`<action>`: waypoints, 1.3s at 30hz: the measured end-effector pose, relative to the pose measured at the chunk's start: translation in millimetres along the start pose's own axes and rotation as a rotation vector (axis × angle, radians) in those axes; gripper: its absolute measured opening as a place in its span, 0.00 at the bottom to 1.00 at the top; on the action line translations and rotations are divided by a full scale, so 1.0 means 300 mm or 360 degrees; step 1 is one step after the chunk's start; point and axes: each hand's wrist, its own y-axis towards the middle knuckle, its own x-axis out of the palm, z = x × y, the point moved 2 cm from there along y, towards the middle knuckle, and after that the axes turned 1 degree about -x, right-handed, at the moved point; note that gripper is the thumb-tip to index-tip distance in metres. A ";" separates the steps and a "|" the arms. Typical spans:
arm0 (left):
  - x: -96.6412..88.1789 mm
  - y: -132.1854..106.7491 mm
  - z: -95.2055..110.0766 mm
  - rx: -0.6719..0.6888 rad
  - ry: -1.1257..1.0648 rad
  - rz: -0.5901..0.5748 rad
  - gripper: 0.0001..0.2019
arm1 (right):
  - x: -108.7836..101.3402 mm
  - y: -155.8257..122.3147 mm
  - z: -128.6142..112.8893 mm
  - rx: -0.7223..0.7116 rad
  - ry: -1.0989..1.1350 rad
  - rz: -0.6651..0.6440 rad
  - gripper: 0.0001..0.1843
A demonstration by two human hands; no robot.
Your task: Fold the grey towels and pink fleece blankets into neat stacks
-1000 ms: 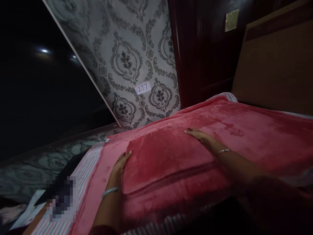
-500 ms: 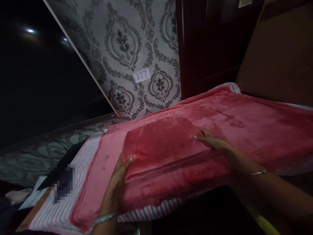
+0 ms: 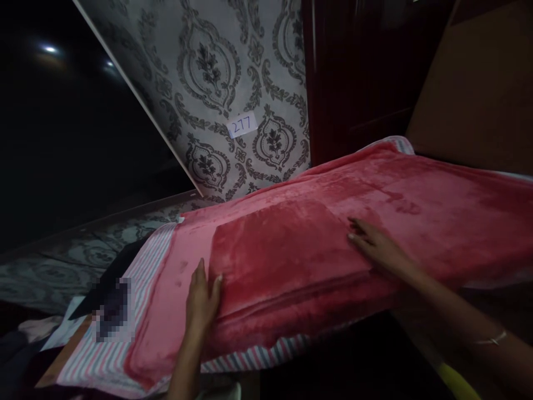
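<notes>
A folded red plush cloth (image 3: 278, 250) lies flat on a larger pink-red plush blanket (image 3: 437, 205). My left hand (image 3: 202, 297) is at the cloth's left edge, thumb and fingers apart, with the thumb close against that edge. Off the right edge, my right hand (image 3: 377, 244) hovers over or rests lightly on the blanket; contact is hard to make out. Its fingers are loosely spread and hold nothing. Beneath the blanket, a striped sheet (image 3: 141, 294) shows at the left and along the front.
Behind the blanket stands a patterned wall (image 3: 245, 66) with a paper label (image 3: 242, 125) reading 277. A dark glossy panel (image 3: 62, 139) fills the left, and a brown board (image 3: 491, 94) stands at the right. A pixelated patch covers something at the lower left.
Both hands have let go of the folded cloth's sides. My right hand has drawn away to the right, and my left fingers have opened. The cloth now lies flatter.
</notes>
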 end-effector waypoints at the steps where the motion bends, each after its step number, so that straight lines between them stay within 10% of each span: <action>1: 0.014 -0.008 0.052 0.0180 0.0138 0.0040 0.34 | 0.015 0.001 -0.052 -0.0096 -0.0166 0.0116 0.38; 6: 0.209 -0.073 0.306 0.0790 0.0530 -0.0212 0.34 | 0.242 -0.004 -0.291 -0.0638 -0.0778 0.0032 0.33; 11: 0.361 -0.080 0.301 0.0726 0.0924 -0.0471 0.31 | 0.419 -0.020 -0.254 -0.0732 -0.1108 -0.0135 0.31; 39: 0.358 -0.078 0.262 0.0702 0.0888 -0.0477 0.30 | 0.417 -0.048 -0.216 -0.0739 -0.1204 -0.0137 0.28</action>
